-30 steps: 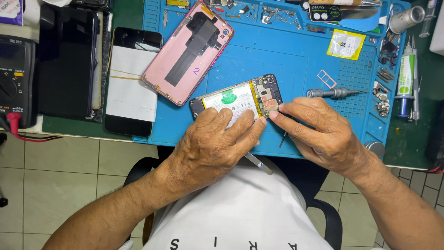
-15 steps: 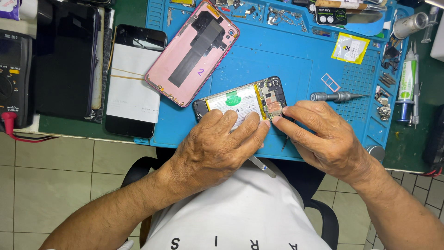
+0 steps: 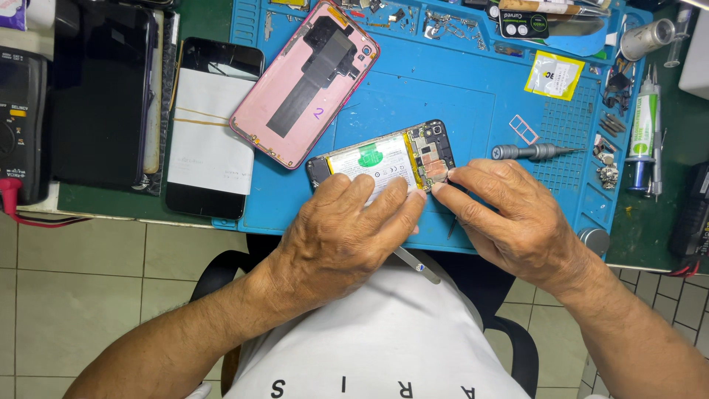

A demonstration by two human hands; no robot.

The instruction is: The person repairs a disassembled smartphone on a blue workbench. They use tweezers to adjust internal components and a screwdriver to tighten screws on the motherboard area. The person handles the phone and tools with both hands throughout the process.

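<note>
1. Opened phone (image 3: 384,159) lies back-up on the blue work mat (image 3: 473,103), near the mat's front edge, close to the person's body. Battery and circuit board are exposed; the position probably keeps the work inside easy reach of both hands.
2. Left hand (image 3: 347,229) lies palm-down across the lower half of the phone, fingers spread narrow and flat on the battery area. Judged a bracing hold: it pins the phone to the mat so it cannot slide. It presses on the phone and does not close round it.
3. Right hand (image 3: 509,210) comes in from the right, fingertips (image 3: 443,185) pinched close together at the board end of the phone, touching it. A thin dark tip shows under this hand; whether a tool is held I cannot tell.
4. A slim metal pry tool (image 3: 417,266) sticks out below the left hand toward the lap; how it is held is hidden.
5. Pink back cover (image 3: 306,81) lies inside-up, up-left of the phone, apart from it, out of the working area.
6. Screwdriver (image 3: 532,152) rests just right of the phone, beside the right hand, near for pickup.
7. Both wrists are low, forearms converging from the body; elbows out of frame.
8. A dark phone with a paper slip banded to it (image 3: 210,125) sits left of the mat on the bench (image 3: 111,198).
</note>
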